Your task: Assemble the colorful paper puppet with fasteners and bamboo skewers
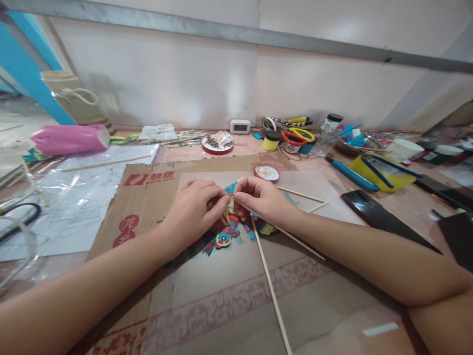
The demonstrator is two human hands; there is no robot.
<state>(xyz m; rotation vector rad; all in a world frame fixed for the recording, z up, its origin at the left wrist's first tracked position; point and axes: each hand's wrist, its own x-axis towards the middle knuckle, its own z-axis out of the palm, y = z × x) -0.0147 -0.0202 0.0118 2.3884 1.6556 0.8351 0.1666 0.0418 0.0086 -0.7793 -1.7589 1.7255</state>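
Observation:
My left hand (195, 204) and my right hand (264, 199) meet over the middle of the cardboard, thumbs and fingertips pinched close together. Between them is a small painted figure (223, 238) in blue, red and yellow, with a round metal-looking dot on its lower left part. The fingers hide much of it, and the exact spot each hand pinches is partly covered. Thin wooden sticks (271, 291) run from beneath the hands; one points toward me, another passes under my right forearm. A jar lid with small pale beads (266, 173) lies just beyond my right hand.
Translucent sheeting covers printed cardboard (111, 217). Behind stand a red-rimmed lid of mixed beads (217, 143), a digital clock (240, 126), a yellow paint jar (271, 141) and scissors (303, 134). A phone (384, 217) lies right; drawings under plastic (81, 212) and a pink pouch (70, 138) are left.

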